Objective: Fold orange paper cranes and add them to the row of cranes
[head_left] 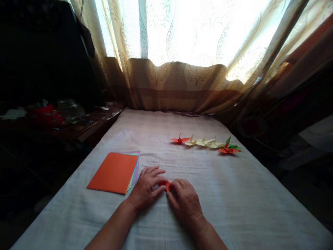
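A small folded piece of orange paper (168, 185) lies on the cloth-covered table (234, 201), mostly hidden under my fingers. My left hand (146, 187) presses on its left side, thumb and forefinger closed on the fold. From the right, my right hand (185, 200) pinches the same piece with curled fingertips. A stack of coloured paper sheets (114, 172), orange on top, sits just left of my left hand.
A row of several finished paper cranes (205, 142), red, pale yellow, orange and green, lies further back on the right. Patterned curtains (179, 83) hang behind the table. A dark cluttered side table with a glass jar (69, 109) stands at the left.
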{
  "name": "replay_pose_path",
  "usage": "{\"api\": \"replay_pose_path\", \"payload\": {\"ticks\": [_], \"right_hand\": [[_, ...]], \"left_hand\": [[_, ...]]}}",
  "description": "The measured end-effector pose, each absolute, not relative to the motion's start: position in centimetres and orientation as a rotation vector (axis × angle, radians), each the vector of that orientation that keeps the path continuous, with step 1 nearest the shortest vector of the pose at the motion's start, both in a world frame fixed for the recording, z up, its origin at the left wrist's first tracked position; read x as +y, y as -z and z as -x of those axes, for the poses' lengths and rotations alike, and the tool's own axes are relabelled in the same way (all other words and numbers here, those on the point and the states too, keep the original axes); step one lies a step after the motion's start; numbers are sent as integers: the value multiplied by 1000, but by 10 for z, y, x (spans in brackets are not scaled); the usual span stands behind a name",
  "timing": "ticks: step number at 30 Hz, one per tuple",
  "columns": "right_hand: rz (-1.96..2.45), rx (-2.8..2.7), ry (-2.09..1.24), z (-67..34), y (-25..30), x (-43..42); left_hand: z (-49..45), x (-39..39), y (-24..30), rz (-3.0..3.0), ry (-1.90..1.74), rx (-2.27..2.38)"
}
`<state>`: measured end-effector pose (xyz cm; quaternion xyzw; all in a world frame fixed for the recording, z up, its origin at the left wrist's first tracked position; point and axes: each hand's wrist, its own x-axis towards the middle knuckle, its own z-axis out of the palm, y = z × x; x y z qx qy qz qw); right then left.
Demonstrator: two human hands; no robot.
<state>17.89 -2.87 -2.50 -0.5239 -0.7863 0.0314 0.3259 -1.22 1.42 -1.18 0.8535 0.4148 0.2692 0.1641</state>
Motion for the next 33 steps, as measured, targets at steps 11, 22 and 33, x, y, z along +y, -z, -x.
{"api": "replay_pose_path", "payload": {"ticks": [11, 22, 33], "right_hand": [[1285, -2077, -99, -183, 24, -28], [1271, -2045, -258, -192, 22, -26], [1267, -1995, -275, -194, 22, -25]], "left_hand": [[9, 9, 4, -2445, -718, 1124], [8, 14, 4, -2481, -739, 1073], [8, 16, 5, -2504, -754, 1048]]}}
